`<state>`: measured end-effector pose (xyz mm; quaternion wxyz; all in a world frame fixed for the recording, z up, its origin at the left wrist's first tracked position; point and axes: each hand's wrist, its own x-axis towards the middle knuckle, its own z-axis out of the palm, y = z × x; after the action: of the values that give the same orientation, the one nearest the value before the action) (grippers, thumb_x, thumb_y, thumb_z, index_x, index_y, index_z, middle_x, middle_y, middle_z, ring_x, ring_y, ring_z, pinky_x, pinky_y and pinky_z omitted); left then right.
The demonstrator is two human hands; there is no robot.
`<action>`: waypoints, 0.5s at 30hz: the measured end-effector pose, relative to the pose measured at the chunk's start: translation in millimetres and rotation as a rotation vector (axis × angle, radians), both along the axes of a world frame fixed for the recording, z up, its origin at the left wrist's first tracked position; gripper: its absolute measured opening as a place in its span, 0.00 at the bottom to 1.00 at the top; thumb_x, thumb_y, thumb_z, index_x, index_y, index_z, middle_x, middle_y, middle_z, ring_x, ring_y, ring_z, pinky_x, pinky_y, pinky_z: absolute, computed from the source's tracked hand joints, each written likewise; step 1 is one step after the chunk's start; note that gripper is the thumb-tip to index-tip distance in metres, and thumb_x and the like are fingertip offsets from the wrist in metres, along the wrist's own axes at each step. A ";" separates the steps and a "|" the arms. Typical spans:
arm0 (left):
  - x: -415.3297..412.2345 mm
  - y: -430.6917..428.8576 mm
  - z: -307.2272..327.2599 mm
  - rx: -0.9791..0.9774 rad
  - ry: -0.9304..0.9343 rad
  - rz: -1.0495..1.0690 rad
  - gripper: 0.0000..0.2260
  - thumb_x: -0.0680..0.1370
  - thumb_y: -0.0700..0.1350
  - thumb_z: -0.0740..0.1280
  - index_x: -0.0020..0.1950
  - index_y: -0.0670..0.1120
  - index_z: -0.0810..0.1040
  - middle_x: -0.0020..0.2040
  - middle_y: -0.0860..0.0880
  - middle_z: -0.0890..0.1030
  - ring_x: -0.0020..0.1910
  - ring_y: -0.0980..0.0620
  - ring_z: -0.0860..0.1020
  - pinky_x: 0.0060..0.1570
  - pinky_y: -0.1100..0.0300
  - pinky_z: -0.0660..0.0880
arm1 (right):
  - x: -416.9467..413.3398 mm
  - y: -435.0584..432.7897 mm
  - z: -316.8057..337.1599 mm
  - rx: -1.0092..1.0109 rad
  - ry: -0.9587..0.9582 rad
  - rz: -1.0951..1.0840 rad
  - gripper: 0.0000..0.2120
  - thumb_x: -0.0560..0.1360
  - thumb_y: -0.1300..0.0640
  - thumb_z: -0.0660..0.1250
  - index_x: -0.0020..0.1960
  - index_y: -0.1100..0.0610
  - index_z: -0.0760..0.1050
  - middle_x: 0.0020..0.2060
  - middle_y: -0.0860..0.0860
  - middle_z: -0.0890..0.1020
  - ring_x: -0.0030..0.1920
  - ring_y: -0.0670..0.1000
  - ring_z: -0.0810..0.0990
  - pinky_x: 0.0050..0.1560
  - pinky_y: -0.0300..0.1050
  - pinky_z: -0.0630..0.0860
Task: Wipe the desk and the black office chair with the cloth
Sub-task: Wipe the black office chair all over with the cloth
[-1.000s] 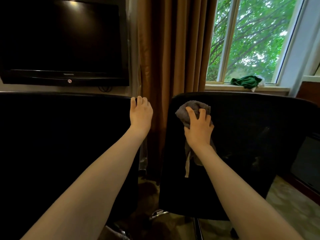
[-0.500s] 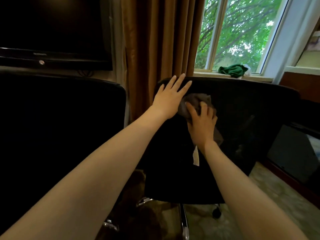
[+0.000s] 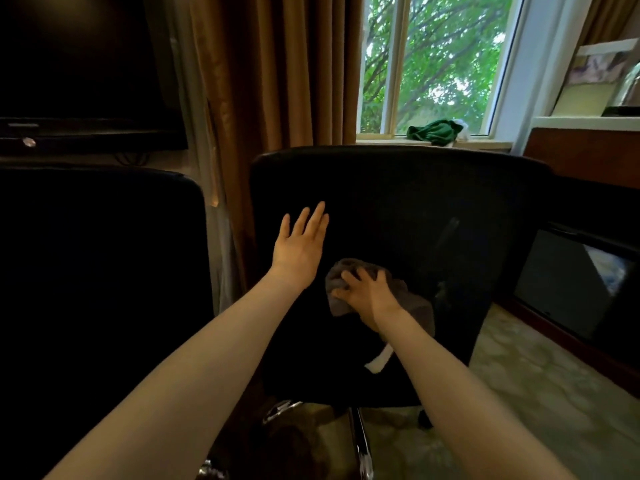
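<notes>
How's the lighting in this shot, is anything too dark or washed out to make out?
Head view: the bright window backlights the room, leaving the black office chair and television nearly featureless. Head view: the left hand, right hand and grey cloth are lit well enough.

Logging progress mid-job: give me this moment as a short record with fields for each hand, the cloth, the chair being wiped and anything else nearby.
left hand: open, fingers straight, over the backrest's left part; contact unclear
right hand: grips the grey cloth, pressing it on the backrest
grey cloth: bunched under the right hand, white tag hanging below
black office chair: backrest faces the camera
second black chair: left, untouched
green cloth: on the window sill
</notes>
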<state>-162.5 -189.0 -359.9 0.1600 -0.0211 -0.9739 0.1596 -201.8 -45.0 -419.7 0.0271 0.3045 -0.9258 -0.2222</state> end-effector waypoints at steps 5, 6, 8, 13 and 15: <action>-2.0 3.7 5.4 0.019 -0.043 0.034 0.33 0.80 0.40 0.57 0.77 0.44 0.37 0.76 0.47 0.33 0.76 0.47 0.40 0.73 0.46 0.42 | 7.1 21.7 -2.9 -0.463 0.453 0.148 0.20 0.73 0.55 0.56 0.62 0.49 0.76 0.60 0.58 0.75 0.57 0.61 0.75 0.51 0.60 0.72; -4.2 1.3 6.1 0.010 -0.044 0.026 0.33 0.80 0.40 0.56 0.77 0.44 0.37 0.76 0.47 0.33 0.76 0.47 0.40 0.73 0.46 0.42 | 4.0 17.4 0.9 -0.519 0.564 0.170 0.20 0.71 0.54 0.57 0.59 0.49 0.79 0.56 0.58 0.78 0.53 0.61 0.77 0.47 0.59 0.75; -8.3 -7.5 7.0 -0.052 -0.025 -0.020 0.33 0.81 0.41 0.56 0.77 0.46 0.37 0.76 0.48 0.34 0.76 0.48 0.40 0.73 0.46 0.42 | -4.9 0.1 5.1 -0.555 0.697 0.199 0.19 0.68 0.54 0.62 0.58 0.49 0.80 0.53 0.58 0.80 0.51 0.60 0.76 0.45 0.59 0.77; -21.2 -39.5 -14.6 -0.148 0.156 -0.141 0.29 0.82 0.42 0.52 0.77 0.46 0.37 0.77 0.49 0.36 0.77 0.48 0.41 0.73 0.48 0.41 | -28.8 -37.1 -29.8 -0.615 0.784 0.194 0.20 0.69 0.54 0.65 0.61 0.48 0.78 0.56 0.56 0.69 0.52 0.59 0.69 0.45 0.62 0.77; -29.2 -48.5 -39.6 -0.117 0.298 -0.214 0.29 0.79 0.42 0.57 0.77 0.44 0.47 0.78 0.47 0.47 0.77 0.47 0.51 0.73 0.49 0.49 | -36.7 -44.9 -42.6 -0.691 0.867 0.206 0.18 0.72 0.54 0.60 0.58 0.48 0.80 0.54 0.55 0.68 0.51 0.58 0.68 0.44 0.62 0.77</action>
<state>-191.7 -237.5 -399.5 0.3171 -0.1100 -0.9206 0.1996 -238.4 -89.9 -462.3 0.5248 0.2478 -0.8143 -0.0071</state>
